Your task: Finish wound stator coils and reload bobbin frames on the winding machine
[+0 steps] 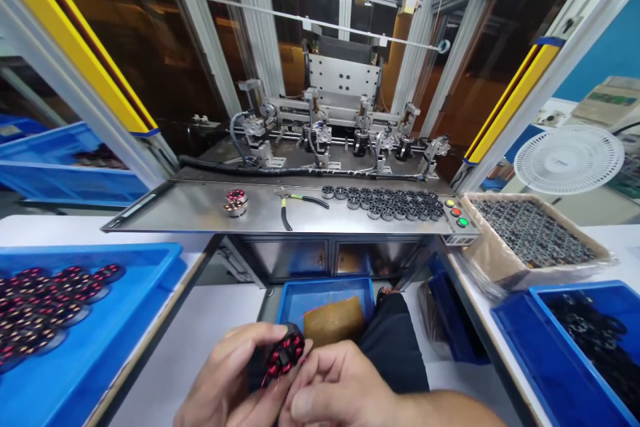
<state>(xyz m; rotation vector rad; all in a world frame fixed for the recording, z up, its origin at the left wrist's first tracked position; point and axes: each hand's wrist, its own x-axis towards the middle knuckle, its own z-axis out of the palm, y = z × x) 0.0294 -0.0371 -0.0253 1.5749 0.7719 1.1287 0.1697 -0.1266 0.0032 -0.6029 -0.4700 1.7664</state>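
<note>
Left hand (220,377) with a red-wound black coil (285,355) in its grip, right hand (345,383) alongside, hold unclear.

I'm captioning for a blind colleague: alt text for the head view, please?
A person's left hand holds a round black part with red windings, the right hand close beside it. Beyond, a shiny metal shelf carries green and black pliers and rows of round dark parts, with blue plastic trays at both sides.

White tables (220,340) brightly lit, dim amber gloom behind far machine (345,73), glare on metal shelf (173,212), stretched left and right edges, near coil (285,355) slightly soft.
</note>
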